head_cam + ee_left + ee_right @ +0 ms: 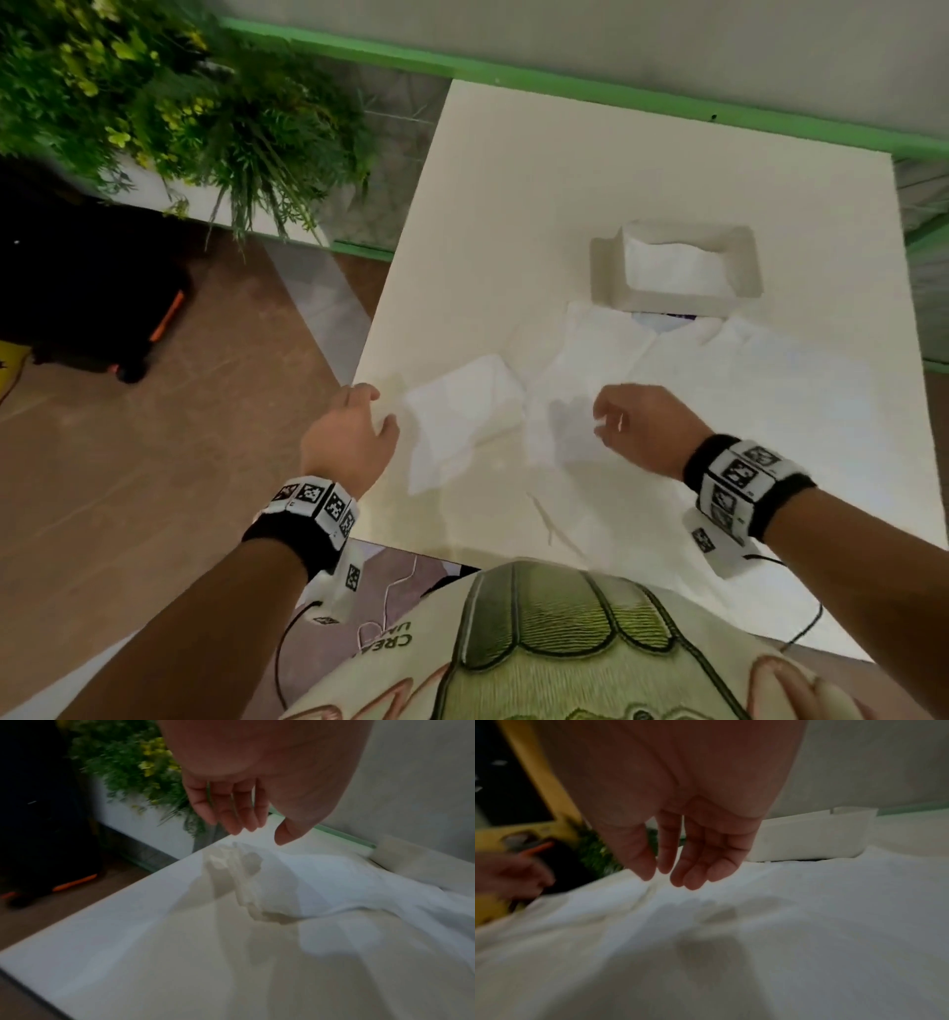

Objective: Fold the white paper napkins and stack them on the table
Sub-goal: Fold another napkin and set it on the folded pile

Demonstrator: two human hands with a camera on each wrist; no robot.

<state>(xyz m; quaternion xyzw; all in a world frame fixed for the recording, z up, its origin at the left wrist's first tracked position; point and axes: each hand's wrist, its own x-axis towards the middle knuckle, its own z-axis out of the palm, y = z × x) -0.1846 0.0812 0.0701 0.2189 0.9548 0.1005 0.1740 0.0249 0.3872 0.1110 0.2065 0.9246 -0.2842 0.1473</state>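
Note:
A folded white napkin (464, 416) lies near the left edge of the white table (539, 195), its lower corner loose. To its right, unfolded white napkins (683, 380) spread flat across the middle. My left hand (369, 419) hovers just left of the folded napkin (295, 880), fingers (231, 815) relaxed and holding nothing. My right hand (608, 419) hangs above the flat napkins (782, 923), fingers (693, 866) loosely bent downward and empty.
A white napkin holder (672, 267) with napkins inside stands behind the spread sheets. Green plants (179, 103) in a white planter are to the left, with a black and orange bag (92, 298) on the floor. A green ledge (565, 85) borders the table's far side.

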